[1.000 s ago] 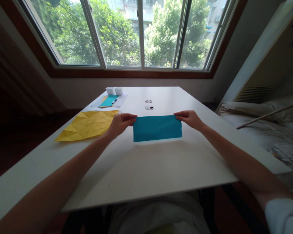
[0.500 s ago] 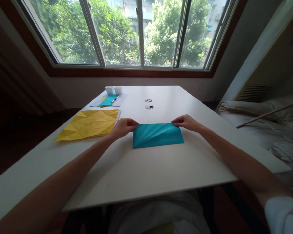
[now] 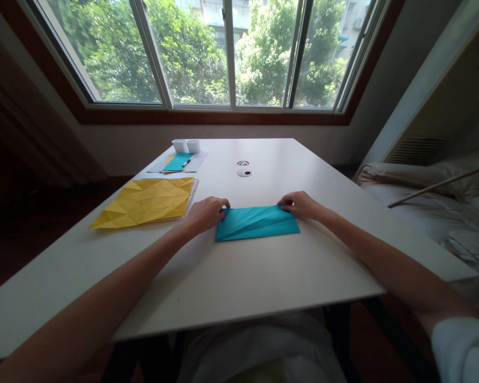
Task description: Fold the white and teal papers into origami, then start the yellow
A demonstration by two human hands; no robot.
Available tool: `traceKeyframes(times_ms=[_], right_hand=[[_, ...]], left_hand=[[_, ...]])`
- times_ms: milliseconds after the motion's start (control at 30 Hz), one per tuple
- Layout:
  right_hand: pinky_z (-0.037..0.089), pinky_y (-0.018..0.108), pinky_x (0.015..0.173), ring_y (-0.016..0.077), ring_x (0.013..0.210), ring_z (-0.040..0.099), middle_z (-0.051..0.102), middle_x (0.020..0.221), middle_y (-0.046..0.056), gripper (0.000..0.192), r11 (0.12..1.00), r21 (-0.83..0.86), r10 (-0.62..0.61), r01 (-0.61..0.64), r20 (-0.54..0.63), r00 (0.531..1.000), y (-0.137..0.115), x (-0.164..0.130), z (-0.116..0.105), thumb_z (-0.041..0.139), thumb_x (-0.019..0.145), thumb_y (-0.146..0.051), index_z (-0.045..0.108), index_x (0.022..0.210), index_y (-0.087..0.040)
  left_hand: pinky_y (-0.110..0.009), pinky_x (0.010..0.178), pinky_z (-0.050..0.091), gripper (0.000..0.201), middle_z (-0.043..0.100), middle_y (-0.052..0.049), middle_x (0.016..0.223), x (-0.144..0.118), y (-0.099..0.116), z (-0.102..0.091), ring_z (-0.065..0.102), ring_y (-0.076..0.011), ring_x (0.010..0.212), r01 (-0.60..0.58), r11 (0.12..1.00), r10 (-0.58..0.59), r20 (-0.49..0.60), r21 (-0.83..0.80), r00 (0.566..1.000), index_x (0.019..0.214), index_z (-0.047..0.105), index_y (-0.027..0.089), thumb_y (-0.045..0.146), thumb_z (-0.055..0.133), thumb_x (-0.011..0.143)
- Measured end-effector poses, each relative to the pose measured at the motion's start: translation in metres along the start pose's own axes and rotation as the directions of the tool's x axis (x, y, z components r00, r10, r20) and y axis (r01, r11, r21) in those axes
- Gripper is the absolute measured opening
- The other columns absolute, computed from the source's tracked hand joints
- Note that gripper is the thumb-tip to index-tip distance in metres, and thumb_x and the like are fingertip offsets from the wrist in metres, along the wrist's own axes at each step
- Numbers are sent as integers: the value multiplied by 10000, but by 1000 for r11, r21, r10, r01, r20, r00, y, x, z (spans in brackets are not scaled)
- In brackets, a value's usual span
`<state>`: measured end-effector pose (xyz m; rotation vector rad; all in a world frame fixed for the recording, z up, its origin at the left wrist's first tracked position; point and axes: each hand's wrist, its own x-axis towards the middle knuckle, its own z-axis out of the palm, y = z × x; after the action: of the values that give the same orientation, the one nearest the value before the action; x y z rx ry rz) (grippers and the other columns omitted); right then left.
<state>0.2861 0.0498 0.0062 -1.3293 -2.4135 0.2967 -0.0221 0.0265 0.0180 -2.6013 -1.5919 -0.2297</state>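
Nearest on the white counter (image 3: 239,276), a folded teal paper (image 3: 257,224) lies flat just ahead of the person, creases fanning across its top. The left hand (image 3: 205,213) has its fingers pinched on the paper's far left corner; the right hand (image 3: 300,205) has its fingers pinched on the far right corner. To the left, a creased yellow sheet (image 3: 145,201) lies apart from them. Farther on sit two round cable holes (image 3: 244,168), then a grey sheet (image 3: 179,163) carrying a smaller teal paper (image 3: 176,161), a pen (image 3: 188,161) and two white cups (image 3: 186,145).
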Motion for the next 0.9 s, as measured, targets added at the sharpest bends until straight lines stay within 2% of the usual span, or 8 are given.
traceKeyframes(times_ms=[133,233,300,400,500,667,767,900], right_hand=[[473,282,699,177,766,600,668,870,45,203,998,-33,-51,52,37,998,8,3,2,557,765,-226,691,917,-219],[470,335,764,214,875,567,606,964,83,248,991,-84,-106,107,20,994,12,4,4,576,765,-243,669,996,-238],[461,351,804,215,926,547,563,1026,88,283,981,-87,-170,173,35,985,11,4,5,548,783,-211,652,1041,-268],[464,310,790,180,896,557,553,1023,79,334,959,-25,-279,283,109,954,6,4,5,448,817,-128,659,1034,-269],[465,282,763,169,859,575,585,995,85,349,946,22,-323,323,141,936,1,3,3,404,827,-108,662,1033,-223],[457,272,759,170,839,590,621,973,86,255,947,-4,-317,320,137,939,-6,4,3,449,836,-190,672,959,-184],[447,264,739,165,804,588,630,911,77,212,951,-39,-303,306,64,951,-10,5,10,486,841,-287,662,875,-173],[423,251,686,151,752,570,620,840,48,269,958,-128,-262,256,-32,965,-14,5,20,497,837,-406,633,780,-182]], left_hand=[[-224,544,385,341,635,-25,964,0,4,-5,585,-209,873,-75,995,70,81,71,994,1046,614,319,204,435,779],[-231,562,401,334,628,-7,969,2,5,-8,578,-198,876,-82,990,68,128,114,989,1017,631,338,206,434,781],[-235,575,408,311,611,-10,1006,3,6,-9,553,-205,930,-101,986,86,110,133,990,1004,638,340,235,440,787],[-258,621,419,267,593,-30,1036,5,10,-10,527,-216,952,-139,976,131,61,168,990,934,669,306,303,435,805],[-283,656,422,300,623,-49,929,7,16,-9,541,-214,887,-147,972,139,58,185,989,873,677,240,352,402,830],[-279,580,406,398,639,-67,855,9,29,-4,579,-219,808,-53,982,45,45,184,998,765,659,182,407,347,864],[-282,566,402,454,643,-79,877,9,36,0,597,-227,793,30,984,-35,27,175,999,776,657,172,447,311,879],[-291,581,405,514,642,-91,892,8,44,3,605,-238,802,88,980,-88,-12,177,996,806,658,164,497,274,883]])
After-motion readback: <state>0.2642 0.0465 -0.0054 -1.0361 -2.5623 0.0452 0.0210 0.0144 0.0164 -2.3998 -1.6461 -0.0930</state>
